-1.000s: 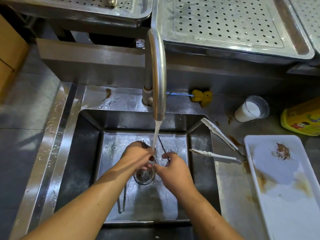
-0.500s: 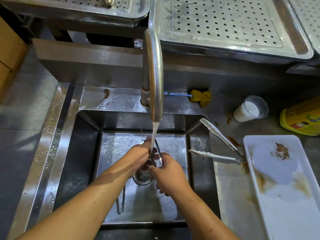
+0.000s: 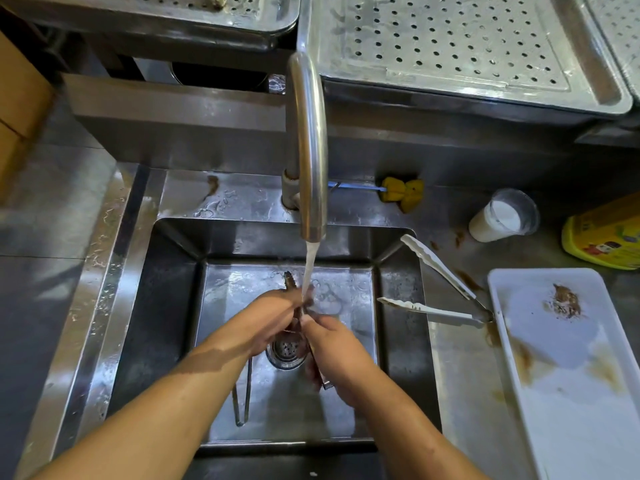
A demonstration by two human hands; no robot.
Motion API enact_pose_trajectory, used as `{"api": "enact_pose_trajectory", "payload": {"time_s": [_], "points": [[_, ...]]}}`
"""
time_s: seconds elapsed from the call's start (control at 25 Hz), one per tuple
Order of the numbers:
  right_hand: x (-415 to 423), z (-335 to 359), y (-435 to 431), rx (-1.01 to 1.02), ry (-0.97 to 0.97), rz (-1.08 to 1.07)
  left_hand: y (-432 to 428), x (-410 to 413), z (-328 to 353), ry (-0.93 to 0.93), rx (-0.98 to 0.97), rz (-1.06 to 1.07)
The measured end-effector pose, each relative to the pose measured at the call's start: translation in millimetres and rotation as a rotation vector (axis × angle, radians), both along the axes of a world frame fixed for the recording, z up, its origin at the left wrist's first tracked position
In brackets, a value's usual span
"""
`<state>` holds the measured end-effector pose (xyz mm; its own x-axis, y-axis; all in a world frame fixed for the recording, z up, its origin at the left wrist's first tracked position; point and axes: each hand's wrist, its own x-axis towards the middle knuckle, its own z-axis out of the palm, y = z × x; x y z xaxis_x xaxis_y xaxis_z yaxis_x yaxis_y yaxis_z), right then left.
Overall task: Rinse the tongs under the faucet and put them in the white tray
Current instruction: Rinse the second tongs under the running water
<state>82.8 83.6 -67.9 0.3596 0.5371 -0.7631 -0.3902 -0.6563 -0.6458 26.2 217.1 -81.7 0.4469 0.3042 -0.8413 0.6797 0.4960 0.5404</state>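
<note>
Water runs from the steel faucet [image 3: 308, 133] into the sink [image 3: 156, 323]. Under the stream my left hand [image 3: 273, 317] and my right hand [image 3: 334, 344] meet, both closed on a dark, soiled pair of tongs [image 3: 289, 280]. One tip pokes out past my left hand, and the other end shows below my right hand. A second metal pair of tongs [image 3: 242, 396] lies on the sink floor, partly under my left forearm. White-tipped tongs [image 3: 433, 261] rest open on the counter at the sink's right edge. The white tray [image 3: 554, 427], smeared brown, sits to the right.
A plastic cup of white liquid [image 3: 502, 216] and a yellow container [image 3: 606, 233] stand behind the tray. A yellow brush [image 3: 405, 192] lies behind the sink. Perforated steel trays [image 3: 450, 39] fill the back. A cardboard box [image 3: 17, 116] is at the left.
My hands have drawn together under the stream. The dark tongs have turned between them, and a tip now sticks out beyond my left hand.
</note>
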Motion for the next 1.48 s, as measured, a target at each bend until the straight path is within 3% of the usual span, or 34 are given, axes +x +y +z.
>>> {"api": "enact_pose_trajectory", "payload": {"time_s": [0.08,0.16,0.28,0.44,0.64,0.76,0.92,1.04,1.16,1.36,1.48], "points": [[1.1,-1.8,-5.1,-0.037,-0.062,0.04,5.4,-2.5,-1.8,0.044,0.05,-0.089],[1.3,-4.1,-10.6,-0.133,-0.301,0.157,12.0,4.8,-5.4,0.185,0.184,0.022],[3.1,-3.7,-14.0,-0.182,-0.506,0.175,13.1,6.9,-7.2,0.168,0.206,0.086],[9.9,-3.5,-9.8,-0.16,-0.47,0.148,-1.2,-2.2,-7.0,0.062,0.098,-0.274],[6.0,-2.2,-4.1,-0.187,-0.53,0.222,-1.0,0.2,-11.9,0.125,0.081,0.005],[8.6,-3.0,-2.4,-0.187,-0.506,0.188,-3.4,-4.2,-13.0,-0.054,0.074,-0.277],[5.5,-4.3,-6.5,-0.184,-0.565,0.314,-4.2,-9.3,-19.6,-0.118,-0.113,-0.112],[-6.7,-5.9,-5.3,-0.097,-0.594,0.365,-6.3,-3.6,-24.5,-0.009,0.124,-0.044],[-7.6,-7.0,1.3,-0.028,-0.433,0.218,-5.3,0.3,-22.7,0.107,0.252,0.058],[-6.2,-5.6,9.7,-0.033,-0.276,0.107,-2.9,5.6,-21.2,0.274,0.234,0.158],[-5.3,-4.9,4.0,-0.062,-0.206,0.035,-9.2,2.9,-25.2,0.141,0.055,0.244]]}}
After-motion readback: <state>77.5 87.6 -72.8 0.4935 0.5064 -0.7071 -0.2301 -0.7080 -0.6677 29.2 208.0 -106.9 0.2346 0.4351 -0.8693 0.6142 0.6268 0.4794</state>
